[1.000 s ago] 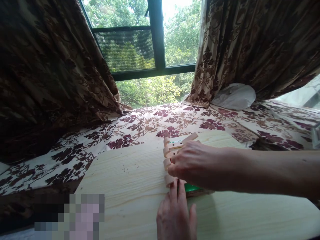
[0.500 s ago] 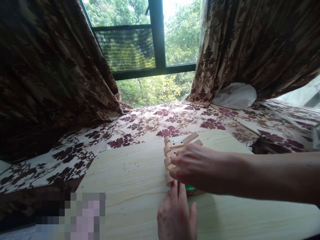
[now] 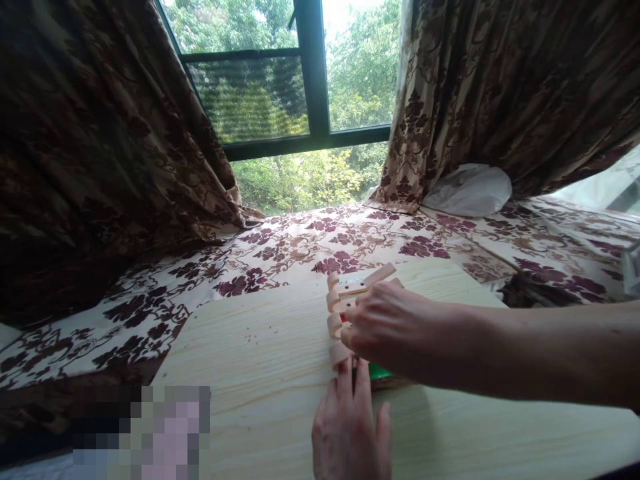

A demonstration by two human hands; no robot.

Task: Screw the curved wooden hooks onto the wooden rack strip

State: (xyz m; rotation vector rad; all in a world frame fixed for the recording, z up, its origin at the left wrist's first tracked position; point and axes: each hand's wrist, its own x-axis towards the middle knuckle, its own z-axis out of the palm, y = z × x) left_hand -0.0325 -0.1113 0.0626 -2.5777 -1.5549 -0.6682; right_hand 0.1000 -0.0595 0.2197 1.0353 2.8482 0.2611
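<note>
Several pale, curled strips [image 3: 336, 325] stand in a row on the wooden board, their rounded ends to the left. Flat pale pieces [image 3: 353, 287] with small dark holes run right from them, and one slants up at the far end. Beneath lies a bright green surface [image 3: 374, 371], with a bit of red between the strips. My right hand [image 3: 383, 327] reaches in from the right over these pieces, fingers curled down; what they grip is hidden. At the near end my left hand [image 3: 353, 427] lies palm down, fingers stretched forward, fingertips at the nearest curled strip.
The pale wooden board [image 3: 240, 373] rests in front of a floral cloth [image 3: 300, 247]. Small dark specks lie on its left part. A white plastic bag [image 3: 470, 190] sits by the right curtain [image 3: 450, 100]. Behind is a window [image 3: 315, 73]. A blurred patch covers the lower left.
My left hand has shifted slightly left and its fingers have moved a little. A bit of red now shows between the strips beside my right hand, which stays almost in place.
</note>
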